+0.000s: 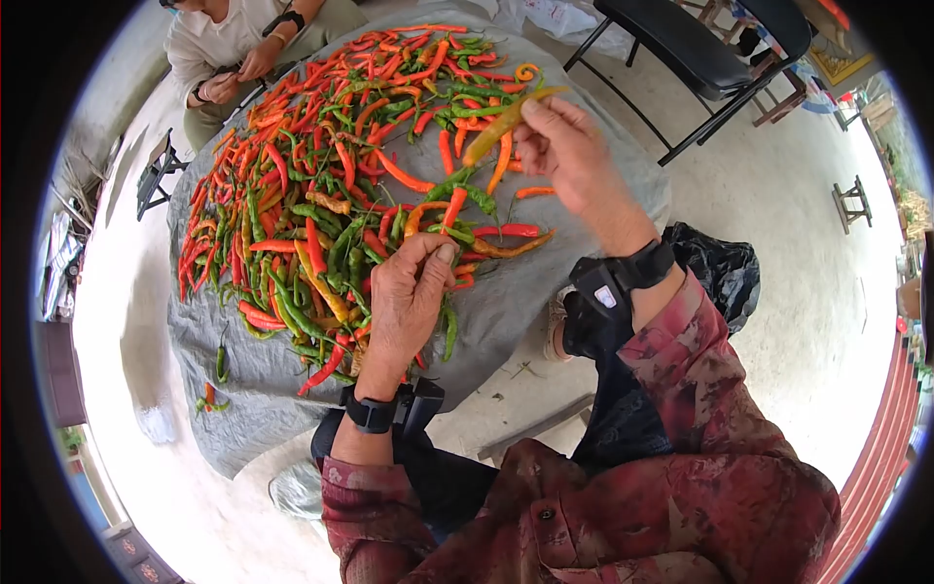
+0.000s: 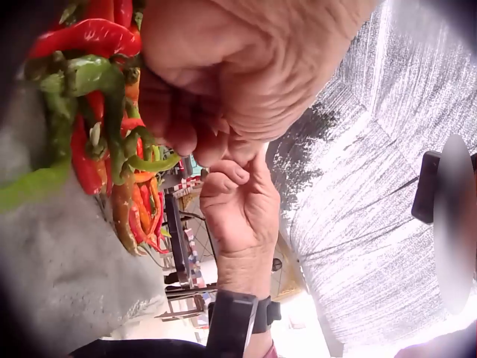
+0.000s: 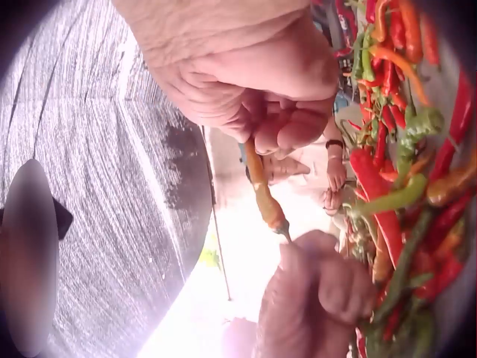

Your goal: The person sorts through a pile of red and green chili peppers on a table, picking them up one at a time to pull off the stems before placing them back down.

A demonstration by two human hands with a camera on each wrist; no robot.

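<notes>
Over the grey sheet (image 1: 486,336), my right hand (image 1: 569,161) has its fingers clenched on a yellow pepper (image 1: 498,131); my left hand (image 1: 404,297) curls nearby, its grip unclear to me. Mixed peppers (image 1: 321,209) lie heaped around.

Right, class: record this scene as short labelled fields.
Pile: slender red, orange and green peppers
Surface: crumpled grey sheet
Right grip: pinches a long yellow pepper
Left grip: fingers bent beside the pile; any hold unclear
Onlooking side: second person in a cream shirt, hands close together
Nearby: black padded chair with metal legs
</notes>
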